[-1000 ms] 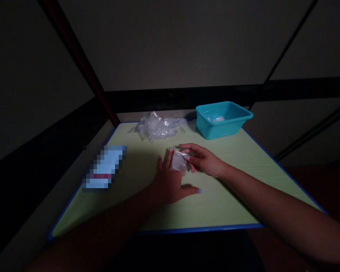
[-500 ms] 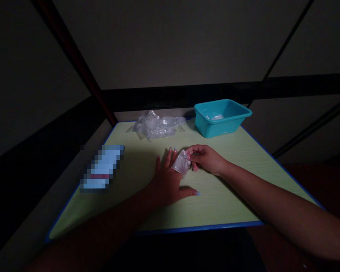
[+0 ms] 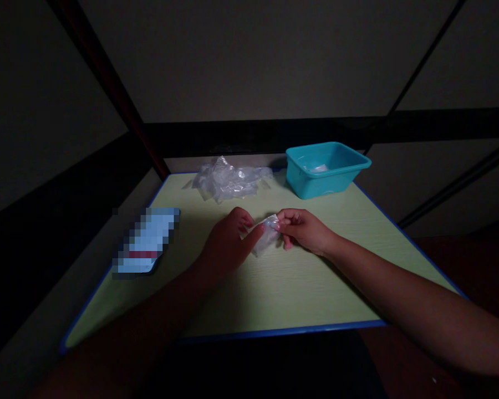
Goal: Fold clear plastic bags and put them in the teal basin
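Left hand (image 3: 228,238) gone from flat spread to curled; right hand (image 3: 305,230) curled too; both sets of fingers pinching clear bag (image 3: 265,243).

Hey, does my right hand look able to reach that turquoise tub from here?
Probably yes: the turquoise tub stands just beyond the right hand and nothing visible blocks the way between them, though that hand pinches a small clear bag.

No legible text, labels or numbers, phone screen (image 3: 147,235) pixelated

Bare forearms (image 3: 370,269), fingers (image 3: 254,237) with pale-blue nails (image 3: 273,225)
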`<move>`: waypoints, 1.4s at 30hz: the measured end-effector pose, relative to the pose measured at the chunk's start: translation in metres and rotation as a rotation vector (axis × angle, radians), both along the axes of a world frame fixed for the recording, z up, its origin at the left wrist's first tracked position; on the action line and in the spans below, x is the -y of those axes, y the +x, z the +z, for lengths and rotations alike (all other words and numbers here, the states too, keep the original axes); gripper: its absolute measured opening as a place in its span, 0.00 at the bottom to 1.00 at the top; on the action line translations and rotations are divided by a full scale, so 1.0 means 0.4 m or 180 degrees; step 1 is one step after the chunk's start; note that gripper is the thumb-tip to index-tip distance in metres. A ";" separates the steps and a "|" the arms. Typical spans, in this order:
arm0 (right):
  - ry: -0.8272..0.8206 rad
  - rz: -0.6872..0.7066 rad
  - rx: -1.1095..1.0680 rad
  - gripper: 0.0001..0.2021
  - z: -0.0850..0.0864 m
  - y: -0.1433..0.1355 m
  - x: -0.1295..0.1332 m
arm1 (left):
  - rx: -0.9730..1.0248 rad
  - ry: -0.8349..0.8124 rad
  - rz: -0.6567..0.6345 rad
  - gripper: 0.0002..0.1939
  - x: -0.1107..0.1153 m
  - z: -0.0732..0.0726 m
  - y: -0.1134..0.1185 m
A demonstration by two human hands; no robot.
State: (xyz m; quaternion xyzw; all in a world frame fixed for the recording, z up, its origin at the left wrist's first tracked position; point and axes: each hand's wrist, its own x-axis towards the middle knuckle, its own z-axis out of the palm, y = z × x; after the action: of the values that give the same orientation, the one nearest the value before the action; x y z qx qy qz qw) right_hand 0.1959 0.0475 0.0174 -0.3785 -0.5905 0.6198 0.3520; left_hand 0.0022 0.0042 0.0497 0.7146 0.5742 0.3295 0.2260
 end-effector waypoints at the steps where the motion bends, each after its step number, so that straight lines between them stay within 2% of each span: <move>1: 0.0039 0.0043 0.0040 0.19 0.000 0.001 0.000 | 0.0136 -0.0157 -0.0037 0.16 -0.006 -0.002 -0.002; 7: 0.0100 0.0188 0.0210 0.19 -0.002 0.003 0.000 | 0.0011 -0.0692 -0.0452 0.12 -0.029 -0.016 -0.007; 11: -0.0039 0.0115 0.0389 0.20 0.001 0.005 0.004 | 0.0173 -0.1021 -0.0458 0.09 -0.027 -0.015 -0.006; 14: 0.0036 0.0105 0.0654 0.17 0.008 0.014 0.007 | 0.0237 -0.1237 -0.0608 0.09 -0.021 -0.014 -0.003; 19: 0.0049 0.0497 0.0984 0.13 0.022 0.035 0.006 | 0.0247 -0.1423 -0.0821 0.10 -0.015 -0.008 -0.001; 24: 0.0152 0.0626 0.0989 0.11 0.026 0.041 0.006 | 0.0140 -0.1377 -0.0775 0.11 -0.015 0.001 -0.001; 31: 0.0220 0.0366 0.1357 0.10 0.020 0.016 0.007 | 0.0111 -0.1236 -0.0635 0.10 -0.027 -0.019 -0.009; 38: 0.0056 0.0084 0.1424 0.02 0.025 -0.005 0.007 | 0.0016 -0.1252 -0.0498 0.06 -0.045 -0.031 -0.012; 42: 0.0132 0.0110 0.1196 0.13 0.024 0.001 0.010 | -0.0109 -0.1234 -0.0343 0.06 -0.049 -0.033 -0.011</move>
State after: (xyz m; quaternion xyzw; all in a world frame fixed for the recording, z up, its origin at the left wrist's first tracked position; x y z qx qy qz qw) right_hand 0.1963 0.0435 0.0268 -0.4700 -0.6649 0.5319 0.2325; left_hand -0.0023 0.0237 0.0365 0.6929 0.5916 0.1880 0.3668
